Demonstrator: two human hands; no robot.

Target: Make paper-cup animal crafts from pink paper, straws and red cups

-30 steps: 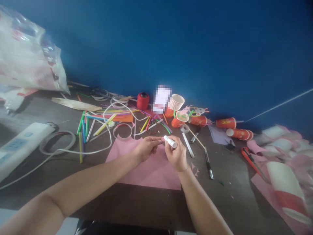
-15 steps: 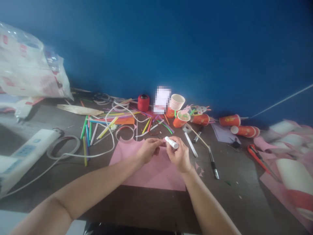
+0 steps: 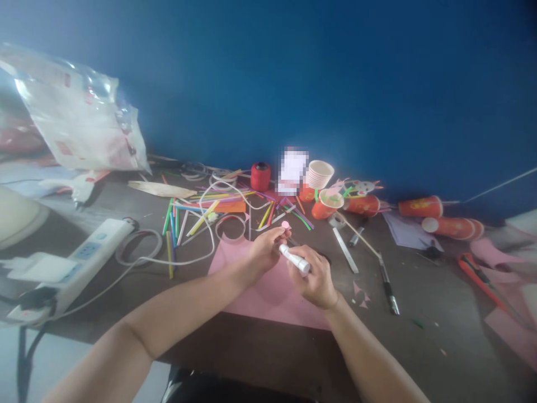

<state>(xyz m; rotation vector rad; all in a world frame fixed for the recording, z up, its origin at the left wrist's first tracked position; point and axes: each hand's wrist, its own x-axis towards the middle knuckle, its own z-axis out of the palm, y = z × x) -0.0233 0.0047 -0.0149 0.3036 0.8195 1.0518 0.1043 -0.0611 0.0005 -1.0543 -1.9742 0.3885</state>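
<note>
Both my hands work over a pink paper sheet on the dark table. My left hand pinches a small round pink paper piece between its fingertips, lifted a little above the sheet. My right hand is closed round a white glue stick, whose tip points up-left toward the left hand's fingers. The two hands almost touch.
Coloured straws, a white cable, a tape ring and a power strip lie to the left. Behind are a red thread spool, stacked cups and red cups. A pen and an orange cutter lie to the right.
The view has swung left and down. My left hand has raised the small pink piece clear of the glue stick's tip; my right hand has lowered the stick slightly.
</note>
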